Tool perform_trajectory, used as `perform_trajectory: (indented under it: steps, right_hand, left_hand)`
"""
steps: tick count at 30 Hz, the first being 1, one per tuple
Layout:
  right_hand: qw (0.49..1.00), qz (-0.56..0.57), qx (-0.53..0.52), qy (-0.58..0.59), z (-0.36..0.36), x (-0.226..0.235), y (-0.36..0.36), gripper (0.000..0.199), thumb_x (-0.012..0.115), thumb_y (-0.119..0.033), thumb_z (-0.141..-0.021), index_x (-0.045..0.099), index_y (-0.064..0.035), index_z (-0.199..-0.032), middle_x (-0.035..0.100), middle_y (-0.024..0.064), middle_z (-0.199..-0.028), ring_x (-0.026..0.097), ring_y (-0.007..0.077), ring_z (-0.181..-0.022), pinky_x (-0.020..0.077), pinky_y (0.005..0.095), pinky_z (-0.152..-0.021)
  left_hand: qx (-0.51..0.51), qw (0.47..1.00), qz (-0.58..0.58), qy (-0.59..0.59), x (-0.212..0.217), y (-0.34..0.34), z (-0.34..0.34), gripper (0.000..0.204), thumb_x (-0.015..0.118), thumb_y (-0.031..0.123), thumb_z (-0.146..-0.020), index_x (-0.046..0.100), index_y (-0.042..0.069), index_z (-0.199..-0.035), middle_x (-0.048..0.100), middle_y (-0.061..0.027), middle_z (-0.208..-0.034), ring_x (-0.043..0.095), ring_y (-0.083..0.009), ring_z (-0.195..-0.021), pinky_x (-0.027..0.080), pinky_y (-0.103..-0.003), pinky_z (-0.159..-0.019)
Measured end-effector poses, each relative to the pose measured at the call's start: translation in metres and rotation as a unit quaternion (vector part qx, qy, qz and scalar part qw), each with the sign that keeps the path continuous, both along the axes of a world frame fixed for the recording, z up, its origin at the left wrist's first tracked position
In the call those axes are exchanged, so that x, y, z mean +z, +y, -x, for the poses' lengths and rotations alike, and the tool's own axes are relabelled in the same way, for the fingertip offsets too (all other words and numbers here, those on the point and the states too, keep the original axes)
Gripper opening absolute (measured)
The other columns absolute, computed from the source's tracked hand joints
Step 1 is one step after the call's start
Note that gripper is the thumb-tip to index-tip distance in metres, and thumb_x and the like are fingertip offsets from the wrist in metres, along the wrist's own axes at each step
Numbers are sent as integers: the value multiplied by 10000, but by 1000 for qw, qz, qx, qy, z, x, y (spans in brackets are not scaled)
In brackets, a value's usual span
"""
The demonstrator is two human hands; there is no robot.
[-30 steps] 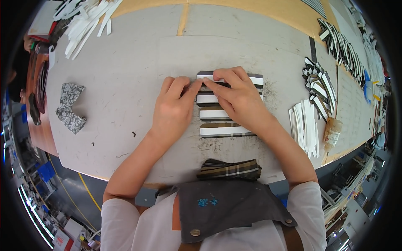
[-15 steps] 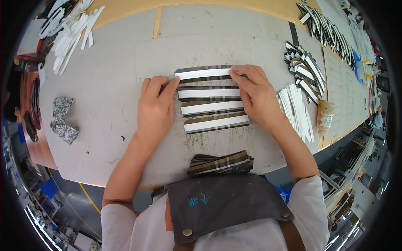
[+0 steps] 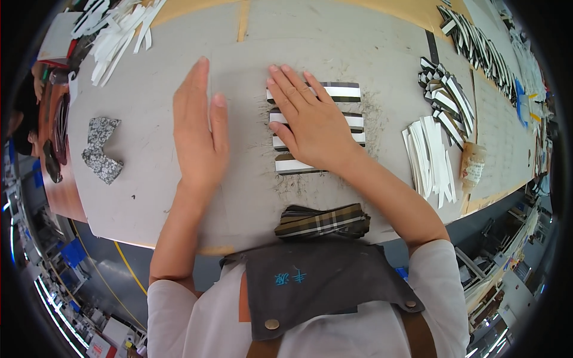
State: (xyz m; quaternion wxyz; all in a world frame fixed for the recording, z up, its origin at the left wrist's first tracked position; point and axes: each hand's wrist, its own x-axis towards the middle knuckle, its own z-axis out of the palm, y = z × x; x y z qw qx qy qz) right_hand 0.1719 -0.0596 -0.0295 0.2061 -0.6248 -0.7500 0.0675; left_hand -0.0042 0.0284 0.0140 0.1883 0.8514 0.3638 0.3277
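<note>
Several plaid fabric strips, each with a white strip along it, lie in parallel rows on the grey tabletop; the farthest fabric strip [image 3: 345, 91] shows its right part. Across the rows my right hand [image 3: 310, 119] rests flat, fingers stretched and slightly spread, covering much of their left and middle. To the left, apart from the strips, my left hand [image 3: 200, 131] is held with fingers straight and thumb apart, holding nothing. A stack of folded dark plaid strips [image 3: 322, 221] lies at the near table edge, in front of my apron.
Loose white strips [image 3: 428, 158] lie on the right beside a brownish jar [image 3: 473, 166] and a pile of striped pieces [image 3: 444, 98]. A floral fabric piece [image 3: 102, 149] sits at the left. More white strips [image 3: 119, 39] lie far left, more striped strips [image 3: 477, 51] far right.
Both hands have let go of the farthest strip's ends. My right hand has moved left and flattened over the rows; my left hand has moved away leftward and straightened its fingers.
</note>
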Motion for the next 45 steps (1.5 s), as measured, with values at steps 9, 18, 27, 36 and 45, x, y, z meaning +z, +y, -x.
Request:
perform_trajectory:
  steps: [9, 18, 27, 36, 45]
  right_hand:
    - [992, -56, -109, -21, -39, 8, -14, 538, 437, -267, -986, 361, 12, -1441, 319, 171, -1530, 268, 325, -1430, 185, 422, -1176]
    - [963, -80, -199, 164, -74, 17, -42, 454, 431, -175, -987, 410, 14, -1399, 343, 192, -1509, 281, 355, -1419, 226, 441, -1155]
    - [982, -71, -172, -25, -54, 17, -88, 443, 587, -103, -875, 503, -25, -1303, 417, 169, -1403, 365, 428, -1263, 326, 485, -1062]
    - [992, -25, -18, 123, -2, 27, -81, 450, 762, -98, -692, 613, -21, -1109, 531, 119, -1156, 486, 319, -1087, 426, 418, -936]
    - [987, -6, -30, 159, 13, 23, -82, 474, 762, -101, -702, 606, -24, -1142, 516, 112, -1125, 475, 308, -1065, 437, 400, -925]
  left_hand:
    - [-160, 961, -32, 223, -27, -46, -28, 604, 554, 333, -936, 411, -10, -1411, 303, -184, -1534, 236, -323, -1447, 167, -505, -1165]
    - [-92, 988, 124, 4, -28, -36, -5, 460, 693, 169, -846, 557, 4, -1254, 526, -153, -1308, 491, -295, -1208, 428, -383, -982]
    - [-138, 981, 56, 128, -14, -59, -2, 304, 785, 89, -699, 596, 9, -923, 562, -103, -879, 522, -285, -841, 460, -379, -739]
    - [-158, 972, 118, 129, -12, -60, -5, 189, 754, 48, -733, 599, 25, -837, 590, -88, -811, 550, -278, -799, 468, -380, -699]
    - [-149, 972, 120, 137, -13, -57, -5, 122, 721, 32, -781, 606, 10, -813, 580, -83, -759, 570, -225, -707, 471, -338, -597]
